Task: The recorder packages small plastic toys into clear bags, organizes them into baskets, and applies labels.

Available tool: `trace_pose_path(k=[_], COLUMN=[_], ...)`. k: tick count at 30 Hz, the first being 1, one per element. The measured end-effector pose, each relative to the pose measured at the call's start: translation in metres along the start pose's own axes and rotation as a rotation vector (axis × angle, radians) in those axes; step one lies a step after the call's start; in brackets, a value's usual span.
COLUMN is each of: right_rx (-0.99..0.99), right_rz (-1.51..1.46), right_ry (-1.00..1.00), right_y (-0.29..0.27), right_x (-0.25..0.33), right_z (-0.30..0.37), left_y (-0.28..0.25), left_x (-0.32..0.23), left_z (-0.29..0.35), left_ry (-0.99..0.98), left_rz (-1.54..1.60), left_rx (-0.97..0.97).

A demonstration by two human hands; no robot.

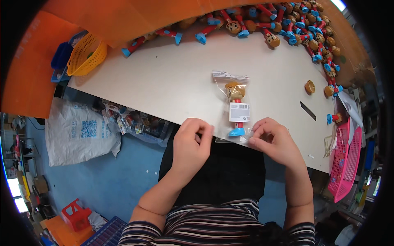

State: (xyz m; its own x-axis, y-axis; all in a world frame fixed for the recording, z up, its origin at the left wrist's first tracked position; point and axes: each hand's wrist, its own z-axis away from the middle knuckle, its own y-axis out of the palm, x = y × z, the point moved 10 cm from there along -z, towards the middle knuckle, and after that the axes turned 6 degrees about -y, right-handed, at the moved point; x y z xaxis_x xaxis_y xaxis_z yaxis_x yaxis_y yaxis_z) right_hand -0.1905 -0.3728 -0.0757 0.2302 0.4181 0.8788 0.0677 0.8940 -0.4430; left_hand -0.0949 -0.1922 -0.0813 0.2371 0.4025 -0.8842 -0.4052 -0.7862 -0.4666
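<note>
A doll-like figure (237, 92) with a tan head, red body and blue shoes lies inside a clear plastic bag (223, 119) at the table's near edge. A white barcode label (239, 112) covers the figure's middle. At the bag's lower left edge, my left hand (192, 141) is closed, with thumb and forefinger pinched on the film. My right hand (276, 141) pinches the lower right corner, its fingers curled. The exact grip of the left fingertips is partly hidden.
Many similar figures (233, 27) are heaped along the table's far and right sides. A yellow basket (87, 55) stands far left, a pink basket (345, 160) at right. A dark flat blade (308, 110) and a small tan cap-like part (310, 86) lie at right.
</note>
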Motion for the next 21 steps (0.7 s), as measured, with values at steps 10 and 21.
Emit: trace_pose_path(k=[10,21], right_rx=[-0.15,-0.016], right_rz=[-0.234,-0.497], right_ry=[0.039,0.002], right_y=[0.011,0.059], right_x=[-0.017,-0.004], right_z=[0.008,0.01], left_y=[0.035,0.011], left_x=[-0.01,0.052], left_z=[-0.007,0.049], left_ry=[-0.148,-0.428], left_rz=[0.08,1.006], left_rx=[0.137,0.317])
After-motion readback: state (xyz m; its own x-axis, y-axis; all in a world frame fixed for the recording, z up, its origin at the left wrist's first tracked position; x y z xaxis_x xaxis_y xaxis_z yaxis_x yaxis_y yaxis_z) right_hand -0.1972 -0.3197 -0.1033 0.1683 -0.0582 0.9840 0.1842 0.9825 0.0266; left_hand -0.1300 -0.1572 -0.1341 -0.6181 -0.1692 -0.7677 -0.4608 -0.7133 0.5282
